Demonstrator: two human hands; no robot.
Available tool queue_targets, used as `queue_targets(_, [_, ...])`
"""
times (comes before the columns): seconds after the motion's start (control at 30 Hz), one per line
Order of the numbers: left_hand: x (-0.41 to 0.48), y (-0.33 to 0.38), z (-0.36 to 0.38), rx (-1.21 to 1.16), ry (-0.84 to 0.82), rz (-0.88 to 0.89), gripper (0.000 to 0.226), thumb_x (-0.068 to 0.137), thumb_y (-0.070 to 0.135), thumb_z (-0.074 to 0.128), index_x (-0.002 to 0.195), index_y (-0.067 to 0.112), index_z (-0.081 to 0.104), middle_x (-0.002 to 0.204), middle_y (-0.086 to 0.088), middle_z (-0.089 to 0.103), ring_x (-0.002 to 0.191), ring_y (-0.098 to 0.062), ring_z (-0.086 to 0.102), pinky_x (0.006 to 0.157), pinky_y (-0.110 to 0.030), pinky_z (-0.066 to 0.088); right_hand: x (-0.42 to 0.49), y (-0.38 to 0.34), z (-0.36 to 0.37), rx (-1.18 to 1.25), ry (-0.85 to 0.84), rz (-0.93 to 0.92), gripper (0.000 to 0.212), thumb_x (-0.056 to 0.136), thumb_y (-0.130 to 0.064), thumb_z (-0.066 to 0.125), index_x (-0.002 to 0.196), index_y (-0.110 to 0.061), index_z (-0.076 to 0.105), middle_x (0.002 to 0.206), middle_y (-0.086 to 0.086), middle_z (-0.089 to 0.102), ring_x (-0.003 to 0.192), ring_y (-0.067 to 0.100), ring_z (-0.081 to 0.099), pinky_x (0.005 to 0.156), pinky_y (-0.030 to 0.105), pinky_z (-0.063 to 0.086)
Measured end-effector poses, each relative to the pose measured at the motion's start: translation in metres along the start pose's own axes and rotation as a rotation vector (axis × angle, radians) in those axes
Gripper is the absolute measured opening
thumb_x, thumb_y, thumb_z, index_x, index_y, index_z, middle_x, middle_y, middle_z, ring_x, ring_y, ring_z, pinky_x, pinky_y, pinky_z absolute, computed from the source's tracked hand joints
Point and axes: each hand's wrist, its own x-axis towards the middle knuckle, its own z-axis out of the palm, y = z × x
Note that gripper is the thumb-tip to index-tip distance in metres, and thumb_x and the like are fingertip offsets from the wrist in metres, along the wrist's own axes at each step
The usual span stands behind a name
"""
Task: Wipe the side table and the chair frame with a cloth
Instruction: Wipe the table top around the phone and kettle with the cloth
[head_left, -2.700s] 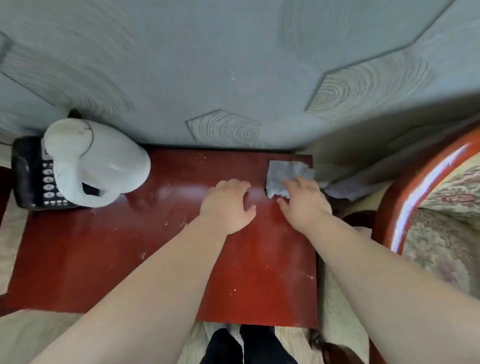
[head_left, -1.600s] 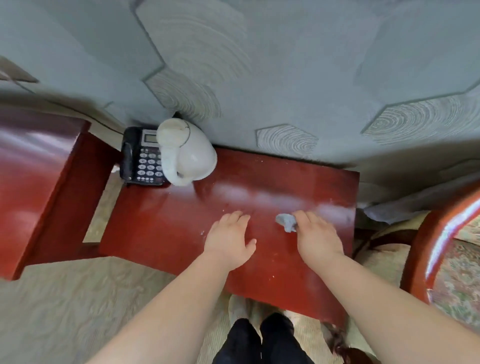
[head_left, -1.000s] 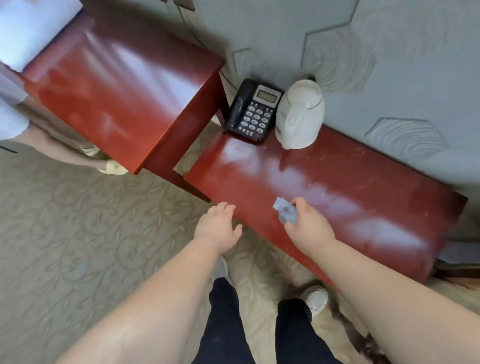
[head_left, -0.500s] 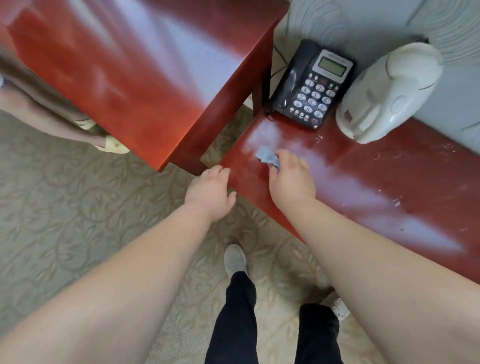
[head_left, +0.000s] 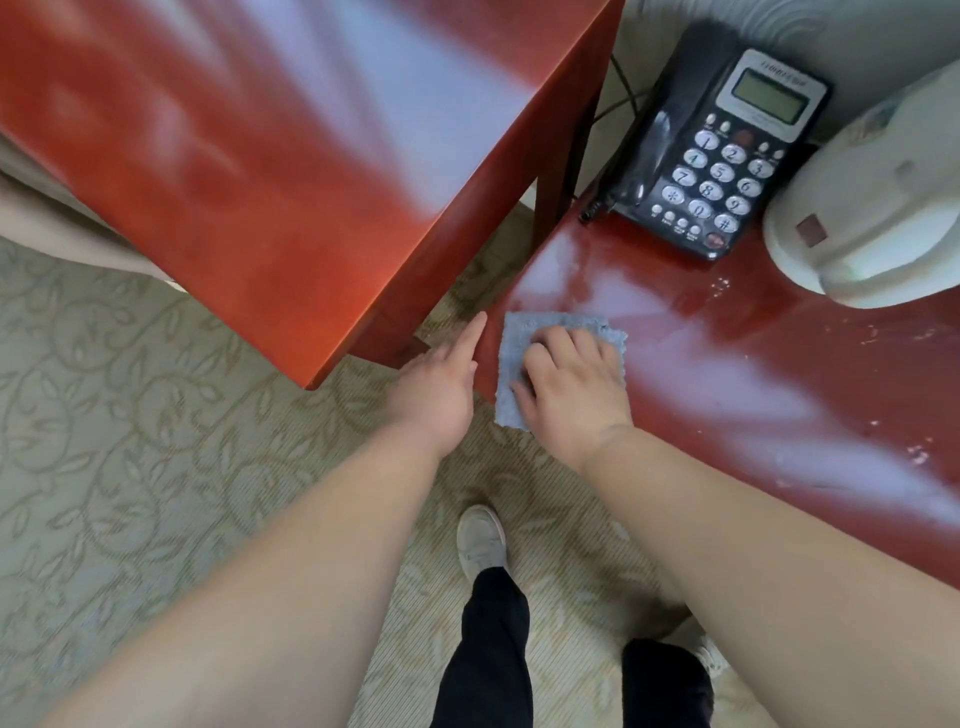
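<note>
A grey-blue cloth (head_left: 511, 358) lies spread flat on the left front corner of the low red-brown side table (head_left: 727, 343). My right hand (head_left: 569, 387) presses down on the cloth with bent fingers and covers its right half. My left hand (head_left: 441, 387) rests at the table's left edge, just left of the cloth, forefinger pointing forward, holding nothing. White dust specks dot the shiny table top to the right. No chair frame is in view.
A black desk phone (head_left: 711, 150) and a white electric kettle (head_left: 872, 208) stand at the table's back. A taller red-brown table (head_left: 270, 171) overhangs at the upper left. Patterned carpet (head_left: 130, 415) and my legs and shoe (head_left: 480, 540) lie below.
My right hand slid the cloth from the table's right end to its left front corner, and the bunched cloth now lies spread flat. My left hand moved off the top to the left edge.
</note>
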Motion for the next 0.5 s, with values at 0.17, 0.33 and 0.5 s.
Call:
queue_targets(0.17, [0.023, 0.009, -0.002, -0.027, -0.051, -0.026, 0.061, 0.111, 0.039, 0.027, 0.166, 0.036, 0.001, 0.160, -0.009, 0.045, 0.137, -0.037, 0.052, 0.110, -0.050, 0.044, -0.019, 0.009, 0.014, -0.063, -0.110, -0.151, 0.064, 0.100, -0.038, 0.045, 0.156, -0.006, 0.039, 0.158, 0.015, 0.040, 0.152, 0.037, 0.027, 0.126, 0.052, 0.016])
queue_targets(0.33, [0.025, 0.005, 0.005, -0.072, -0.012, 0.005, 0.061, 0.110, 0.042, 0.026, 0.166, 0.034, 0.003, 0.174, -0.002, 0.017, 0.156, -0.029, 0.025, 0.120, -0.052, 0.034, 0.055, 0.028, 0.003, -0.135, -0.214, -0.018, 0.072, 0.102, -0.052, 0.024, 0.164, -0.017, 0.017, 0.173, 0.008, 0.009, 0.159, 0.034, -0.004, 0.127, 0.054, -0.005])
queue_targets(0.5, [0.028, 0.003, 0.007, -0.050, -0.040, -0.014, 0.062, 0.109, 0.046, 0.023, 0.165, 0.039, -0.005, 0.175, -0.002, 0.010, 0.157, -0.030, 0.022, 0.120, -0.055, 0.033, 0.066, 0.031, 0.001, -0.149, -0.227, -0.017, 0.078, 0.098, -0.066, 0.024, 0.165, -0.027, 0.013, 0.174, 0.002, 0.005, 0.158, 0.035, -0.009, 0.125, 0.059, -0.007])
